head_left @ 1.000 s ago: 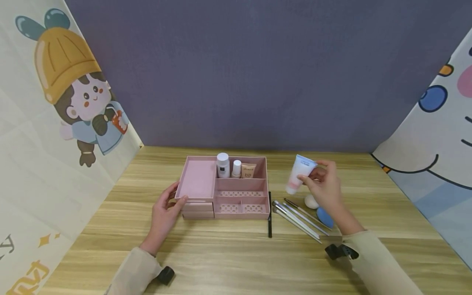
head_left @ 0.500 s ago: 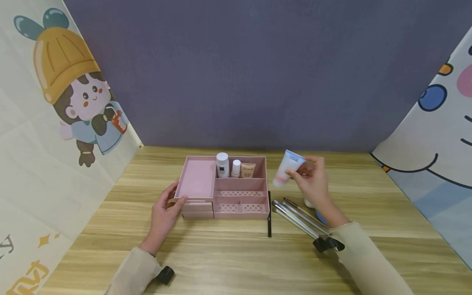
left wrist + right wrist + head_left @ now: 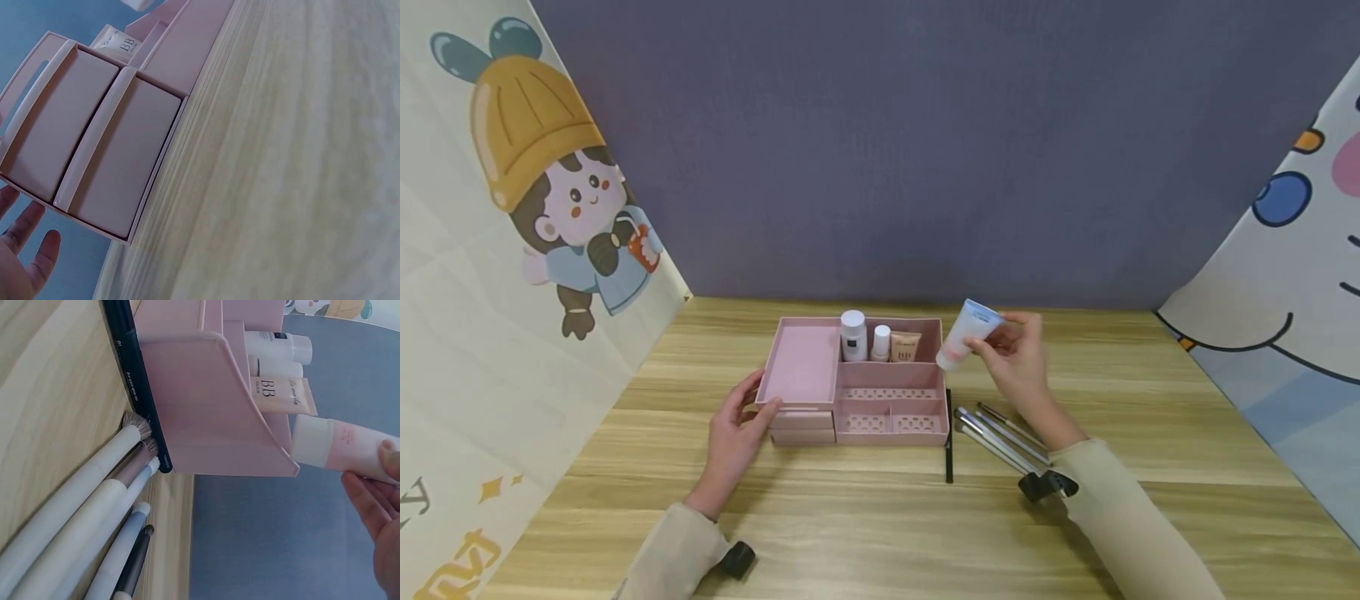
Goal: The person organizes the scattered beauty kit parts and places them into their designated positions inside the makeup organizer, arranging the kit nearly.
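A pink makeup organizer (image 3: pixel 801 362) stands on the table. At its front left corner my left hand (image 3: pixel 733 437) holds it, thumb on the tray edge and fingers along the side. Fingertips (image 3: pixel 47 250) show beside its drawers in the left wrist view. My right hand (image 3: pixel 1022 358) pinches a white and pink squeeze tube (image 3: pixel 964 337) by its blue end, cap slanting down at the organizer's right wall. In the back compartment stand a white bottle (image 3: pixel 853 340), a smaller white-capped bottle (image 3: pixel 881 343) and a BB cream tube (image 3: pixel 281 395).
A black pencil (image 3: pixel 949 450) lies along the organizer's right side. Several makeup brushes (image 3: pixel 1000 442) lie to the right of it, partly under the right wrist. A dark panel (image 3: pixel 880 167) closes off the back of the table.
My right hand has carried the squeeze tube left to the organizer's back right corner. The white and blue sponges are now hidden behind the right arm. My left hand has stayed in place.
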`<state>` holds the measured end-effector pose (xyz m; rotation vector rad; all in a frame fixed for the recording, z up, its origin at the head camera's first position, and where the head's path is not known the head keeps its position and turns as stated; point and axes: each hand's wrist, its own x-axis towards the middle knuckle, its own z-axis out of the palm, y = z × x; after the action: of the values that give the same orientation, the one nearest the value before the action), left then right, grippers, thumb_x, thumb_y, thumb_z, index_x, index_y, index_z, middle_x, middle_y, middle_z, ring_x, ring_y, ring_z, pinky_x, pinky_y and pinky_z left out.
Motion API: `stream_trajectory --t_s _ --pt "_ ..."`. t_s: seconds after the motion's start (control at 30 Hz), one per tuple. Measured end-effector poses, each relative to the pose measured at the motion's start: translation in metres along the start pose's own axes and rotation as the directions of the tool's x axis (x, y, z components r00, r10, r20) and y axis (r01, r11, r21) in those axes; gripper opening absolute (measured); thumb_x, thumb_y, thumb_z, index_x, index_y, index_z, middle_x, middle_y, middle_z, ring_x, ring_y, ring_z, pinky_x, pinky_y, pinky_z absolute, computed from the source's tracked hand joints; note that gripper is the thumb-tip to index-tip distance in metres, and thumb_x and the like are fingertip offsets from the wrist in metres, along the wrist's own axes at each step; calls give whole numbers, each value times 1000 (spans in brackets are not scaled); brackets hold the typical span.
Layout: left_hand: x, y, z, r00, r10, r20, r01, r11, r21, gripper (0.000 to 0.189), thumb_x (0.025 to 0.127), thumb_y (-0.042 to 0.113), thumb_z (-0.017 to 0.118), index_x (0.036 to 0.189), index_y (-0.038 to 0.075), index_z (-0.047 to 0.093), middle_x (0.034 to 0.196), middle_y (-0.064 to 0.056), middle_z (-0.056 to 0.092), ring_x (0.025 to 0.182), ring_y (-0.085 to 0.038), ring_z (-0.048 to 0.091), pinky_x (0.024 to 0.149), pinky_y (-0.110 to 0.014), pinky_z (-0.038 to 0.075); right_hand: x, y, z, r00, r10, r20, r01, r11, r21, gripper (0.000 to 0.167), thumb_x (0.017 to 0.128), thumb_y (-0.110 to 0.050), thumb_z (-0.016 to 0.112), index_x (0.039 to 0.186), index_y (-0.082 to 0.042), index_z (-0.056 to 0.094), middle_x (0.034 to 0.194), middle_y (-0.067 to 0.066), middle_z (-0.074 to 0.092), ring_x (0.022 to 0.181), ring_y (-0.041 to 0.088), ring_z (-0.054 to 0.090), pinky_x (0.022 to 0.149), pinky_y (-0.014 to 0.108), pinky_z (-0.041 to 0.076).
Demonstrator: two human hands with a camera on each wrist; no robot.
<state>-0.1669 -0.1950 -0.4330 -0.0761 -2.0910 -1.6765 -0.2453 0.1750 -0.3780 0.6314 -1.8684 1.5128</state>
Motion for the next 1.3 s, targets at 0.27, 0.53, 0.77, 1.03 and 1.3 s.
stream_trajectory --t_s 0.27,0.53,0.77,1.03,1.3 --pt "0 1 0 1000 -3 -6 4 1000 3 54 88 0 72 139 -1 55 131 -20 61 102 2 55 76 -14 48 5 10 14 993 -106 58 105 994 20 57 74 27 70 114 12 33 81 37 63 78 -5 62 66 12 52" --pt "-1 2 1 1000 0 -3 0 1000 5 54 88 0 73 139 -1 55 132 -20 60 102 1 56 77 -15 48 5 18 21 968 -210 137 226 967 -117 56 73 22 74 112 7 37 79 26 68 70 30 69 70 13 53" --pt "-1 2 0 1000 1 -7 -1 1000 0 53 89 0 72 139 -1 55 132 -20 61 102 1 56 77 -15 48 6 25 24 928 -316 196 353 914 -199 60 69 21 78 112 3 40 76 21 67 65 33 69 56 30 56" --pt "0 3 0 1000 2 0 -2 1000 -1 54 89 0 72 139 -1 54 132 -21 60 102 1 56 78 -15 48 9 27 27 931 -297 212 341 914 -218 59 72 17 79 113 0 40 76 22 67 63 32 67 53 41 56" --pt "0 4 0 1000 2 5 -2 1000 -2 53 89 0 72 139 -1 54 131 -21 60 102 1 56 78 -15 48 9 33 27 946 -229 228 282 931 -232 56 74 14 78 112 -1 40 74 21 69 58 29 65 51 38 54"
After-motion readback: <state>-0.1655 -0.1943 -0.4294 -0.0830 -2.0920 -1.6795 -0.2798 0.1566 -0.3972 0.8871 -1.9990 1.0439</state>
